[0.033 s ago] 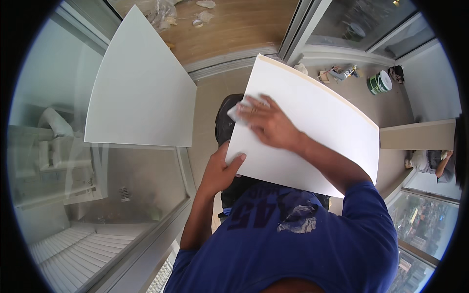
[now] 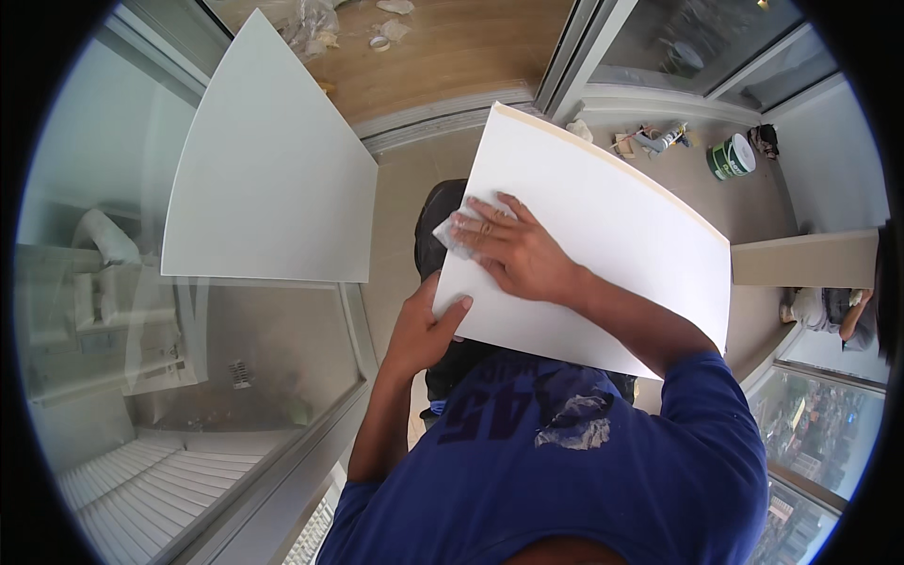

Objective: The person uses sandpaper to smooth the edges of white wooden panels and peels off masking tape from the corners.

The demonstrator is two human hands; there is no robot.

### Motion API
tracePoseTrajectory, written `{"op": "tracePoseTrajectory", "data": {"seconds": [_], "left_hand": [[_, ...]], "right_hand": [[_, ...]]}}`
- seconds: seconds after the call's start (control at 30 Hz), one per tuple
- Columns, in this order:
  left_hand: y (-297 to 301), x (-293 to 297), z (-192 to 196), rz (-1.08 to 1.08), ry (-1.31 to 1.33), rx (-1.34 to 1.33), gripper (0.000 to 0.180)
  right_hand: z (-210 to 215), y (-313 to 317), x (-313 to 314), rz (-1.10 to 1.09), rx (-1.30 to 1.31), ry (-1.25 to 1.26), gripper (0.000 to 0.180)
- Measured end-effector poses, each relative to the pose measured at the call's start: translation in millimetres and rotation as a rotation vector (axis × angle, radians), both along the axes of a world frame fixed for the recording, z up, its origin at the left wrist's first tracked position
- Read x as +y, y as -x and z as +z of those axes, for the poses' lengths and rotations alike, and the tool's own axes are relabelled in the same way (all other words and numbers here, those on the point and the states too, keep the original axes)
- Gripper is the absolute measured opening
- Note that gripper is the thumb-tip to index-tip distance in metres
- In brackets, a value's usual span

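A white panel with a tan strip along its far edge lies tilted across my lap. My left hand grips its left edge, thumb on top and the other fingers beneath. Near the panel's left edge, my right hand presses a folded pale grey sheet, which looks like sandpaper, against the white face. Its fingers are spread over the sheet and cover part of it.
Another white panel stands at the left, by a glass pane. Back right are a green-and-white bucket and several tools. A pale board lies at the right, near another person. Tape lies far off.
My right hand and the sheet have moved slightly toward me along the panel's left edge. The earlier blur on its fingers is gone. My left hand keeps its place.
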State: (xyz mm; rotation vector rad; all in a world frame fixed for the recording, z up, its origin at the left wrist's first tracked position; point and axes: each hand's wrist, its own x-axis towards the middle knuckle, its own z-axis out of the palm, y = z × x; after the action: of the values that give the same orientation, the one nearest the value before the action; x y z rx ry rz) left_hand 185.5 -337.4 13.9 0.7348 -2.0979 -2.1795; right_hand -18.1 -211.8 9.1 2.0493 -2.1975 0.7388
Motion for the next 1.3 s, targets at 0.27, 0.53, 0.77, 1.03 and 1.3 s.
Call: {"op": "tracePoseTrajectory", "data": {"seconds": [0.27, 0.53, 0.77, 1.03, 1.3], "left_hand": [[-0.8, 13.5, 9.9, -0.009, 0.035, -0.008, 0.048], [-9.1, 17.6, -5.4, 0.008, 0.045, -0.023, 0.049], [-8.6, 25.9, -9.2, 0.04, 0.02, -0.067, 0.05], [-6.3, 29.7, -11.5, 0.042, 0.004, -0.067, 0.052], [-10.7, 32.8, -22.2, 0.047, 0.015, -0.087, 0.055]], "right_hand": [[-28.0, 137.4, -49.0, -0.441, 0.123, -0.031, 0.04], [-37.5, 60.9, -41.3, -0.299, 0.03, 0.007, 0.034], [-55.3, 85.2, -73.7, -0.442, 0.034, 0.02, 0.032], [-47.6, 101.9, -78.2, -0.493, 0.068, 0.006, 0.031], [-42.5, 49.5, -43.3, -0.259, 0.049, -0.01, 0.033]]}}
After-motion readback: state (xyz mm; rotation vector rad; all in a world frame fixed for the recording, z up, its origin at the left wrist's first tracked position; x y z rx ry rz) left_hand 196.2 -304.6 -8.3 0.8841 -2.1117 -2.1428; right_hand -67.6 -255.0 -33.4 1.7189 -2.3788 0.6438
